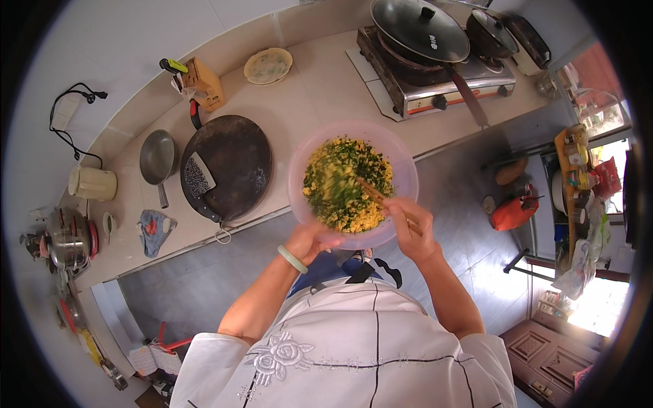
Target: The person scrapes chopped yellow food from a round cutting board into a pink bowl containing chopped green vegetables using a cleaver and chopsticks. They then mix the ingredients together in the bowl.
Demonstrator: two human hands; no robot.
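Note:
A translucent pink plastic bowl (406, 173) is in front of me, partly over the counter's front edge. Inside it lies a mix of chopped greens and yellow crumbled bits (352, 178) that look like scrambled egg. My left hand (312, 240), with a pale green bangle on its wrist, grips the bowl's near left rim. In my right hand (414, 230) is a pair of wooden chopsticks (371, 190), held over the near right rim. Their tips are down in the mix, where the greens are blurred by motion.
On the counter (321, 66) a cleaver (199, 176) lies across a round dark chopping board (245, 163). Left of it are a small pan (157, 157) and a cloth (154, 232). A knife block (204, 84) and a plate (268, 66) stand behind. A lidded wok (421, 30) sits on the gas stove (423, 102).

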